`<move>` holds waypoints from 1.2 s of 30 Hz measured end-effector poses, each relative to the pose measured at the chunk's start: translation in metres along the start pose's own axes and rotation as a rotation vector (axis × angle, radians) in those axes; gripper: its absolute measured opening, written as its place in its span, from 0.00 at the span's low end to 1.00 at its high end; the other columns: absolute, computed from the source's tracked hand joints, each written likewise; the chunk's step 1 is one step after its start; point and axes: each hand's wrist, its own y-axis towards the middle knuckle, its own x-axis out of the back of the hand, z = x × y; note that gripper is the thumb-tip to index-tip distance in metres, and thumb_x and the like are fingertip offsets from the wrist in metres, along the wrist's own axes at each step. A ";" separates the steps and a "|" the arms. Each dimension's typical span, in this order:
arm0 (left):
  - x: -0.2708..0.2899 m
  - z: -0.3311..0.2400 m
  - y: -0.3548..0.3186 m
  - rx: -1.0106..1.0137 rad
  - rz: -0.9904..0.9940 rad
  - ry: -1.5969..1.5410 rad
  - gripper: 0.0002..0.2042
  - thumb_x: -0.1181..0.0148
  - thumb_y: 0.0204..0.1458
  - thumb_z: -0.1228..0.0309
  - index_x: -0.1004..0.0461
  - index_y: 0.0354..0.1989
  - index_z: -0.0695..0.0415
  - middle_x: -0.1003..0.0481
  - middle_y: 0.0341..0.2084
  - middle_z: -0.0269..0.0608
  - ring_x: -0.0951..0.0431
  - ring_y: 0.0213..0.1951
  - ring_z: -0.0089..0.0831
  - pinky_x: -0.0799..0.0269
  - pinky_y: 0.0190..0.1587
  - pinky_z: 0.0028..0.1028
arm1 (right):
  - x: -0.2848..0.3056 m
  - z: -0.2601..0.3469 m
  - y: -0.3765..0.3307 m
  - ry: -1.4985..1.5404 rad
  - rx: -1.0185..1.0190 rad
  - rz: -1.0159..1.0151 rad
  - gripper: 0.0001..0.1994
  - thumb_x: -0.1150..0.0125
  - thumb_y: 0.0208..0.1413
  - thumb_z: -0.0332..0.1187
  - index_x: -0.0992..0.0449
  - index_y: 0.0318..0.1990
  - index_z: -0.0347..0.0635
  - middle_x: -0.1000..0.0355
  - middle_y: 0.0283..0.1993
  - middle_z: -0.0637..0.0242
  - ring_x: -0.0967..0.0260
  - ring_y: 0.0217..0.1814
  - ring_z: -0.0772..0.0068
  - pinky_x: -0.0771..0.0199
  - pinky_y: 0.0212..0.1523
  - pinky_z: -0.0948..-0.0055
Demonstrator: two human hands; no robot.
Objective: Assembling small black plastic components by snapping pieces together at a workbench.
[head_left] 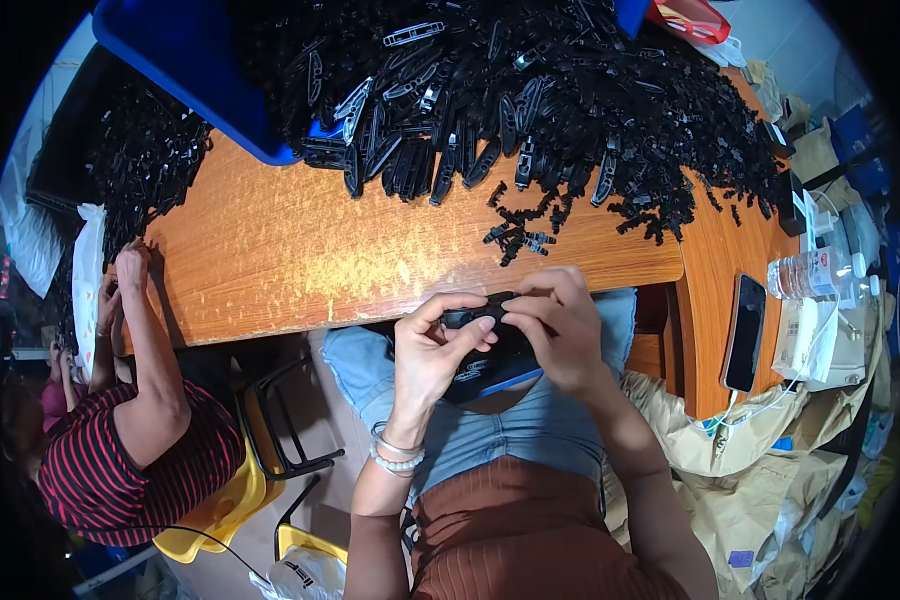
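Note:
Just past the table's near edge, above my lap, my left hand (437, 342) and my right hand (560, 328) meet at the fingertips. Both pinch a small black plastic part (494, 308), its exact shape mostly covered by the fingers. Under the hands a dark container with a blue edge (510, 381) rests on my lap, and several finished-looking long black plastic pieces (472, 370) lie in it. On the table beyond, a small cluster of short black connector-like pieces (518, 236) sits in front of a big heap of long black plastic pieces (440, 110).
A blue bin (200, 80) tips toward the table at the far left. On the right lie a phone (745, 333) with a cable and a plastic bottle (820, 275). Brown paper (740, 490) covers the lower right. A person in a striped shirt (140, 460) works on the left.

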 end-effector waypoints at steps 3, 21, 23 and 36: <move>0.002 0.002 -0.002 -0.116 0.019 0.119 0.08 0.40 0.45 0.84 0.26 0.36 0.65 0.24 0.30 0.36 0.26 0.27 0.16 0.28 0.30 0.15 | 0.002 0.006 -0.002 0.339 -0.402 0.015 0.13 0.37 0.43 0.22 0.24 0.39 0.38 0.29 0.35 0.65 0.31 0.36 0.74 0.34 0.35 0.78; 0.008 -0.008 0.135 -0.687 -0.291 1.440 0.10 0.41 0.45 0.77 0.32 0.36 0.66 0.33 0.31 0.53 0.25 0.26 0.49 0.29 0.26 0.39 | -0.029 -0.075 0.071 -0.232 -0.007 0.097 0.10 0.45 0.42 0.20 0.23 0.34 0.34 0.30 0.34 0.62 0.33 0.38 0.65 0.36 0.38 0.69; 0.009 -0.005 0.143 -0.707 -0.258 1.416 0.09 0.41 0.44 0.77 0.33 0.33 0.65 0.35 0.31 0.54 0.26 0.25 0.51 0.28 0.25 0.40 | -0.035 -0.083 0.080 -0.502 0.073 0.301 0.10 0.44 0.41 0.22 0.23 0.34 0.36 0.31 0.34 0.63 0.37 0.43 0.65 0.39 0.41 0.69; 0.034 0.009 0.095 -0.463 -0.317 0.684 0.05 0.43 0.52 0.75 0.30 0.36 0.61 0.27 0.21 0.39 0.26 0.23 0.28 0.33 0.24 0.23 | -0.022 -0.046 0.047 0.092 -0.115 -0.106 0.05 0.39 0.45 0.19 0.27 0.31 0.32 0.30 0.30 0.60 0.33 0.30 0.66 0.34 0.27 0.73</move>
